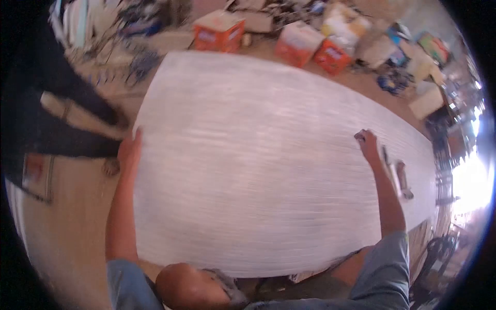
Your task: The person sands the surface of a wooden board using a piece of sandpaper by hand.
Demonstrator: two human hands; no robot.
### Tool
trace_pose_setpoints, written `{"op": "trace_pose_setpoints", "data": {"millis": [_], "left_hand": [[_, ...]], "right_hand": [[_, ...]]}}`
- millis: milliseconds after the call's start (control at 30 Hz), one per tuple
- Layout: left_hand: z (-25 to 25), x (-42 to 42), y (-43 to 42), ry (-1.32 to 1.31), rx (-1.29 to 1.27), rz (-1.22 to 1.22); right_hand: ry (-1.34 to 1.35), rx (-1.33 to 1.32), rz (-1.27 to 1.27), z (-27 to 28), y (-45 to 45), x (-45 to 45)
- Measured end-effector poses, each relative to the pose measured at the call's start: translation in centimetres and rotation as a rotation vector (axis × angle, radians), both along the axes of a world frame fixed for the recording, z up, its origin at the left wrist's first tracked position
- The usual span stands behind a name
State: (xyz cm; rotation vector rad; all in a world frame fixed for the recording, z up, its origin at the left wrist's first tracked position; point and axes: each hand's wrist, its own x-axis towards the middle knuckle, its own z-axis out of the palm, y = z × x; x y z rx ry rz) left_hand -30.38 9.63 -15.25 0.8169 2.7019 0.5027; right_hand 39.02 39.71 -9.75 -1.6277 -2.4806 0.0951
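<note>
Over pale sheet (258, 155), hands (129, 147) blurred, right perhaps gripping something dark

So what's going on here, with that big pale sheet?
Someone is working over a large pale sheet spread out in front of them. Their left hand is at its left edge, while the right hand, fingers curled, is over the right part; the blur hides whether it holds anything small. A tool-like object lies on the sheet beside the right forearm. Another person stands by the left edge, and orange-and-white boxes sit beyond the far side.
</note>
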Motion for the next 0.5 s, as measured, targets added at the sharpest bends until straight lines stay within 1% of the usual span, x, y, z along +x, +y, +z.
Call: {"op": "trace_pose_setpoints", "data": {"millis": [33,67,100,167,200,233,267,300,333,367,400,433,467,500], "left_hand": [[0.3,-0.3,0.1,-0.083,-0.128,0.044],[-3.4,-1.9,-1.0,0.083,0.153,-0.085],[-7.3,-5.0,-2.7,0.452,-0.021,-0.423],[-3.2,-1.5,-1.1,0.391,-0.012,-0.166],[-5.5,-4.1,0.7,0.533,0.108,-0.200],[-4.9,-1.7,2.5,0.550,0.149,-0.287],[-3.5,1.2,4.1,0.571,0.178,-0.360],[-1.6,5.0,6.2,0.574,0.210,-0.396],[0.6,9.3,7.5,0.339,0.331,-0.535],[3.4,14.3,8.3,0.098,0.437,-0.662],[8.7,20.2,8.0,-0.183,0.372,-0.786],[13.9,26.2,6.6,-0.463,0.295,-0.899],[15.9,30.9,5.2,-0.510,0.291,-0.957],[17.5,34.8,3.9,-0.561,0.281,-1.016]], "right_hand": [[0.334,-0.014,0.020,-1.0,-0.1,4.5],[0.473,-0.038,-0.001,0.7,-3.2,5.0],[0.522,-0.027,-0.010,2.1,-6.7,4.1],[0.504,-0.119,0.041,4.6,-13.1,2.9],[0.366,-0.113,0.023,9.4,-16.1,0.2],[0.375,0.096,0.103,9.7,-18.2,-1.0],[0.407,0.106,0.116,11.1,-19.9,-2.3],[0.499,0.125,0.165,12.2,-21.0,-3.5],[0.492,0.219,0.211,13.1,-22.7,-5.0],[0.610,0.137,0.120,12.6,-23.7,-6.4],[0.736,0.092,0.201,13.6,-24.8,-7.7],[0.916,-0.205,0.048,11.5,-25.8,-8.4],[0.898,-0.194,0.126,10.2,-26.2,-8.7],[0.787,-0.346,0.191,10.4,-26.8,-8.6]]}}
